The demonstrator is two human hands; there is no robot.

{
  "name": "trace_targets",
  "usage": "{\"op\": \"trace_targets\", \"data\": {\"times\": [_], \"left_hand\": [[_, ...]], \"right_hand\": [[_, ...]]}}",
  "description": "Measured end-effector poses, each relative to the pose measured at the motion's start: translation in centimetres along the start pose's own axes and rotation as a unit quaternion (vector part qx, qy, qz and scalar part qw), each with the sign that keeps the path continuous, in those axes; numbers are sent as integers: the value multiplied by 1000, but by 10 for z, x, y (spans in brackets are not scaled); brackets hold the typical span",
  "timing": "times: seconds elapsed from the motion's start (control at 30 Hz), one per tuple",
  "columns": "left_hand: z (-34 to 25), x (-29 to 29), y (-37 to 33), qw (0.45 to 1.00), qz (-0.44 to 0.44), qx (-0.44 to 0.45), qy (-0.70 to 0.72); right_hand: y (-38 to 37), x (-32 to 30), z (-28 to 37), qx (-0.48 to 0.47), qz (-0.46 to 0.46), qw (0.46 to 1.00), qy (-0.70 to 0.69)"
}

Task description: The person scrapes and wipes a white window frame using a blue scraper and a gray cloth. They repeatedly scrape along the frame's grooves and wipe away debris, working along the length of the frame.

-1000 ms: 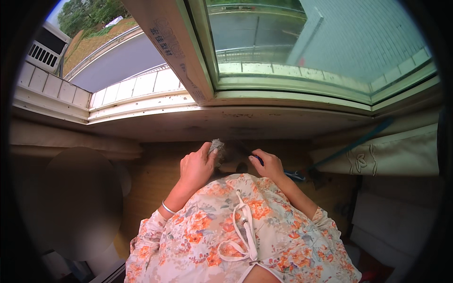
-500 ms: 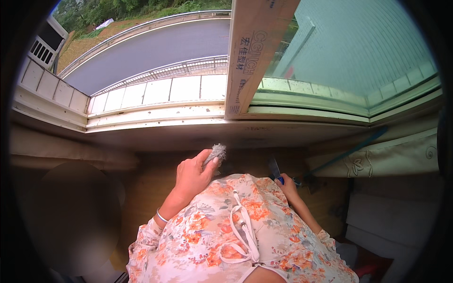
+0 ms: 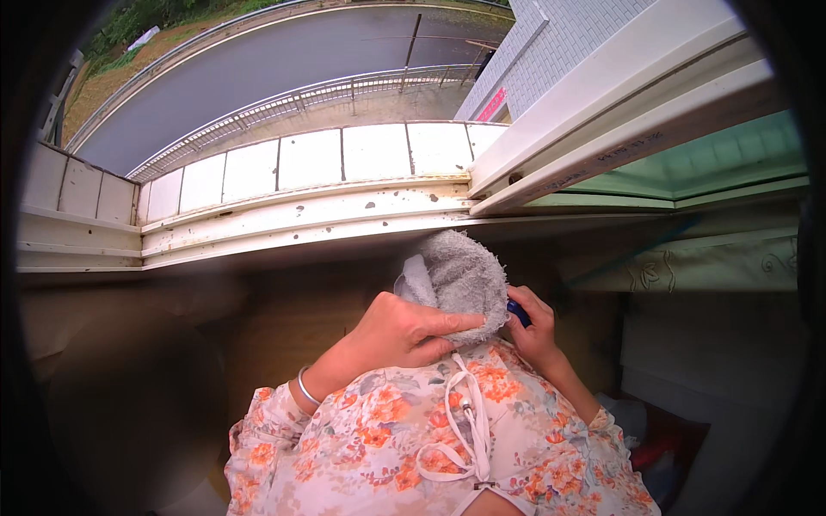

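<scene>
My left hand (image 3: 400, 331) grips a grey fluffy cloth (image 3: 469, 275), which bulges above the fingers and hangs over toward the right. Close by on the right, my right hand (image 3: 535, 322) is closed round the blue handle (image 3: 518, 312) of a tool. Its flat metal blade, visible half a second ago, is now hidden, with the cloth covering the place beside the handle. Both hands are held just in front of my flowered top, below the window sill.
Ahead runs a white window track (image 3: 310, 222) with dark specks, and white tiles (image 3: 310, 159) lie beyond it. A sliding sash (image 3: 619, 142) fills the right. Embroidered curtain cloth (image 3: 705, 265) hangs at right. A road and railing (image 3: 284, 107) are outside.
The cloth, bunched small before, now spreads large and has moved right, against the tool. My right hand has come up and closer to the left. The view has shifted along the window.
</scene>
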State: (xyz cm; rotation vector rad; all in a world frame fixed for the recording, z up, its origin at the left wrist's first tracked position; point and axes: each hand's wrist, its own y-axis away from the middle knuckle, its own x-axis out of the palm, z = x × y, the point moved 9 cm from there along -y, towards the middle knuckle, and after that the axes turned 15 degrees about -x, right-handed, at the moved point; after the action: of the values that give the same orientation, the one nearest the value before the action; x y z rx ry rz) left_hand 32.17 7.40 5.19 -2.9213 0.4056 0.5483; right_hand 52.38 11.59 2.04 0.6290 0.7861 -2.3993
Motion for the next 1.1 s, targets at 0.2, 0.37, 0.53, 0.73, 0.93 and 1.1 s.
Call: {"op": "trace_targets", "data": {"times": [0.2,0.37,0.53,0.73,0.93,1.1], "left_hand": [[27,2,-3,997,38,4,69],[47,-5,-10,993,25,-43,110],[70,-19,-7,983,-64,-89,144],[94,-43,9,944,-160,-182,222],[93,-53,19,968,-160,-155,113],[104,-53,26,944,-225,-185,155]], "right_hand": [[9,-20,31,1,-72,992,104],[-48,-18,49,8,5,978,209],[-120,6,56,-34,249,892,376],[-180,25,79,-111,386,819,409],[-194,51,97,-177,458,760,426],[-211,80,92,-173,541,702,429]]}}
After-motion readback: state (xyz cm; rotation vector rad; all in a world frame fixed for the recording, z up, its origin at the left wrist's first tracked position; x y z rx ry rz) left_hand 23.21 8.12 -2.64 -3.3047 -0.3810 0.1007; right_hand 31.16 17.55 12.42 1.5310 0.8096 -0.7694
